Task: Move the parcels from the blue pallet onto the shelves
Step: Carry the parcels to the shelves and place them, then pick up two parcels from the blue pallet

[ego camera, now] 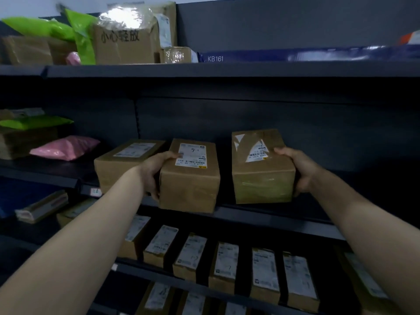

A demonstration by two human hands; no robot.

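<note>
Two brown cardboard parcels with white labels sit at the front edge of the dark middle shelf (261,215). My left hand (154,171) grips the left side of the left parcel (191,180), thumb on its top. My right hand (300,169) holds the right side of the right parcel (261,171), which is tilted slightly. A gap separates the two parcels. A third brown parcel (122,162) rests on the same shelf just left of my left hand. The blue pallet is out of view.
The top shelf (204,70) carries brown boxes, green bags and a long blue box marked KB161 (295,56). Pink (66,147) and green bags lie at the middle left. Rows of small labelled boxes (225,264) fill the lower shelves. The middle shelf right of my hand is bare.
</note>
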